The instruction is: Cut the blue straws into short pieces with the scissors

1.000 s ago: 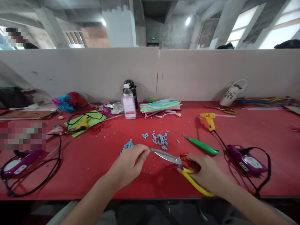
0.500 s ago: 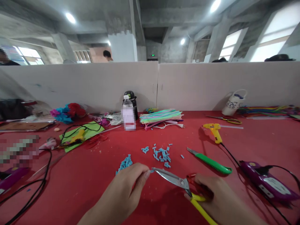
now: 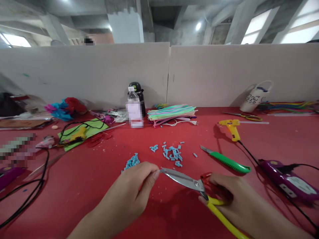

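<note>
My left hand (image 3: 136, 187) is closed, thumb and forefinger pinching a short blue piece (image 3: 160, 171) that is mostly hidden by the fingertips. My right hand (image 3: 236, 196) grips scissors (image 3: 184, 179) with red and yellow handles. Their blades point left, look nearly closed, and the tips meet the blue piece at my left fingertips. Just beyond my left hand lies a pile of small blue pieces (image 3: 132, 160), partly covered by it. Farther to the right, more short blue pieces (image 3: 173, 153) are scattered on the red table (image 3: 174, 212).
A green utility knife (image 3: 229, 162) lies right of the pieces, near a yellow glue gun (image 3: 231, 129) and a purple power strip (image 3: 286, 181). Pastel pipe cleaners (image 3: 171, 114) and a clear bottle (image 3: 134, 111) stand toward the white partition (image 3: 99, 73). Black cables (image 3: 43, 179) run at left.
The camera view has tipped downward, so everything sits higher in the picture. Both hands stay in nearly the same pose, with the scissor tips still at my left fingertips.
</note>
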Demonstrator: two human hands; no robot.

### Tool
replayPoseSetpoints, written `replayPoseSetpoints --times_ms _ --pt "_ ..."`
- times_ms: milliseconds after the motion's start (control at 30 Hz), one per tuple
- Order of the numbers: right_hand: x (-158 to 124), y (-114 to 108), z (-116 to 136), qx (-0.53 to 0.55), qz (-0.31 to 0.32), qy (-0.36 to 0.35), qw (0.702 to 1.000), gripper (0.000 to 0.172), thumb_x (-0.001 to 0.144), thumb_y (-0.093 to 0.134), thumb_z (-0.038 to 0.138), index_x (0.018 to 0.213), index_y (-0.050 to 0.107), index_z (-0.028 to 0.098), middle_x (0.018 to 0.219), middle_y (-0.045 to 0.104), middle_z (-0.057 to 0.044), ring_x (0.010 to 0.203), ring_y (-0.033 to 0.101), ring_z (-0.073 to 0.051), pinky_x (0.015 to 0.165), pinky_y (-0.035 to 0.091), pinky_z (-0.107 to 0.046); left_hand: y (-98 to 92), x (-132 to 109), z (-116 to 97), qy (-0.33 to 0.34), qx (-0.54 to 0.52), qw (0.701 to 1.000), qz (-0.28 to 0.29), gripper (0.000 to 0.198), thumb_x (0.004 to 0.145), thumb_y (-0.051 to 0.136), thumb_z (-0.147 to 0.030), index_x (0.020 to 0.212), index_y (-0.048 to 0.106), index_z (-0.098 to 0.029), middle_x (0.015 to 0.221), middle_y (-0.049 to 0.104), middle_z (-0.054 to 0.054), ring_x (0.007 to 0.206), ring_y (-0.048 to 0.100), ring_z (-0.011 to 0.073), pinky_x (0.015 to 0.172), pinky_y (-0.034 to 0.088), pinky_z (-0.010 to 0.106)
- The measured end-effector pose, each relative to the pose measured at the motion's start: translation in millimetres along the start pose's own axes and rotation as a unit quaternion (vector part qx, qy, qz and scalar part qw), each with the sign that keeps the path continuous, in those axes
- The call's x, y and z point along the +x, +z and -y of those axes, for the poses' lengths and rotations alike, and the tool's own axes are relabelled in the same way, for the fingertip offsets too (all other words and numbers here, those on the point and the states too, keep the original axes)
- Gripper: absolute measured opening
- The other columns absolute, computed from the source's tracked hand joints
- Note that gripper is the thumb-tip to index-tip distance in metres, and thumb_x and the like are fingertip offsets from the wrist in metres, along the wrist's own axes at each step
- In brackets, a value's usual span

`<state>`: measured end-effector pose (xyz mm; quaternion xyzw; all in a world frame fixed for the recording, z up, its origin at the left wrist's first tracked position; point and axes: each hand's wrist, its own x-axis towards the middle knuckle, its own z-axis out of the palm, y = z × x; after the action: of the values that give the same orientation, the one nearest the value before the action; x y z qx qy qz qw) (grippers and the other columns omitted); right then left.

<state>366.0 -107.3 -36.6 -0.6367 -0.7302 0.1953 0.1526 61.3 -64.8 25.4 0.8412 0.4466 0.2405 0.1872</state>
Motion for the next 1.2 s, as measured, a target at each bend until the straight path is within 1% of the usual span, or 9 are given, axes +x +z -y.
replayPoseSetpoints --times_ms 100,267,433,500,633,800,967,1100,1200 --pt "0.8 -1.1 1.3 -0.011 -0.007 0.007 1.0 0.018 0.073 0.065 0.025 0.066 0.049 0.021 0.058 0.053 0.005 0.055 0.043 -0.011 0.047 0.024 -0.024 -0.4 0.0 -0.9 0.004 0.002 1.0 -0.004 0.021 0.102 0.044 -0.03 0.089 0.058 -0.022 0.072 0.061 -0.004 0.065 0.057 0.0112 0.06 0.042 0.022" --pt "1.6 0.2 -0.3 0.001 -0.004 0.001 1.0 0.013 0.071 0.064 0.023 0.066 0.052 0.022 0.059 0.057 0.004 0.053 0.044 -0.011 0.047 0.024 -0.024 -1.4 0.6 -1.6 0.01 -0.002 1.0 -0.007 0.021 0.102 0.043 -0.03 0.089 0.058 -0.022 0.073 0.062 -0.003 0.065 0.057 0.0116 0.06 0.042 0.023" --pt "2.3 1.8 -0.4 0.023 0.007 -0.001 1.0 0.019 0.079 0.064 0.031 0.068 0.051 0.022 0.062 0.06 0.002 0.053 0.048 -0.012 0.049 0.025 -0.025 -0.2 -0.6 0.2 0.005 -0.003 1.0 0.011 0.022 0.103 0.041 -0.03 0.089 0.057 -0.022 0.074 0.061 -0.003 0.068 0.057 0.0122 0.063 0.041 0.024" --pt "3.2 -0.2 1.9 0.033 0.005 -0.005 0.999 0.02 0.081 0.063 0.032 0.07 0.051 0.022 0.064 0.06 0.002 0.054 0.048 -0.012 0.05 0.027 -0.025 0.7 -1.2 0.9 0.005 -0.004 1.0 0.02 0.024 0.104 0.039 -0.03 0.088 0.056 -0.021 0.075 0.06 -0.002 0.068 0.057 0.0125 0.064 0.041 0.025" --pt "4.2 -6.3 8.7 0.048 0.01 -0.011 0.999 0.021 0.084 0.06 0.036 0.073 0.051 0.021 0.066 0.06 0.001 0.06 0.049 -0.013 0.052 0.029 -0.025 1.7 -1.7 1.4 -0.001 0.001 1.0 0.018 0.026 0.105 0.037 -0.031 0.089 0.054 -0.021 0.077 0.06 -0.002 0.07 0.056 0.0134 0.065 0.041 0.026" --pt "3.5 -9.7 14.6 0.036 0.028 0.006 0.999 0.022 0.082 0.06 0.033 0.069 0.047 0.021 0.064 0.056 0.002 0.06 0.047 -0.013 0.051 0.025 -0.025 2.8 -2.6 1.3 0.001 0.006 1.0 0.019 0.027 0.106 0.033 -0.032 0.094 0.055 -0.022 0.08 0.061 -0.002 0.072 0.056 0.0142 0.067 0.04 0.027" --pt "1.1 -12.4 15.5 0.035 0.028 -0.012 0.999 0.016 0.078 0.061 0.024 0.071 0.047 0.021 0.065 0.057 0.003 0.059 0.047 -0.012 0.054 0.025 -0.026 2.8 -2.5 0.4 0.002 0.011 1.0 0.017 0.026 0.105 0.034 -0.032 0.095 0.056 -0.022 0.083 0.063 -0.001 0.076 0.059 0.0156 0.07 0.041 0.028" --pt "0.2 -19.1 16.8 0.024 0.019 -0.019 0.999 0.019 0.079 0.06 0.027 0.069 0.045 0.022 0.063 0.056 0.003 0.056 0.041 -0.012 0.053 0.024 -0.026 0.6 -1.2 0.0 0.005 0.014 1.0 0.016 0.025 0.105 0.035 -0.032 0.098 0.057 -0.022 0.084 0.063 0.0 0.077 0.059 0.016 0.07 0.041 0.028" --pt "0.0 -25.4 18.5 0.007 0.018 -0.027 0.999 0.02 0.08 0.059 0.028 0.069 0.044 0.022 0.062 0.054 0.003 0.056 0.039 -0.012 0.053 0.023 -0.026 -1.2 0.0 -0.3 0.001 0.015 1.0 0.023 0.025 0.105 0.035 -0.033 0.099 0.056 -0.022 0.084 0.063 0.0 0.076 0.058 0.0159 0.07 0.041 0.028"
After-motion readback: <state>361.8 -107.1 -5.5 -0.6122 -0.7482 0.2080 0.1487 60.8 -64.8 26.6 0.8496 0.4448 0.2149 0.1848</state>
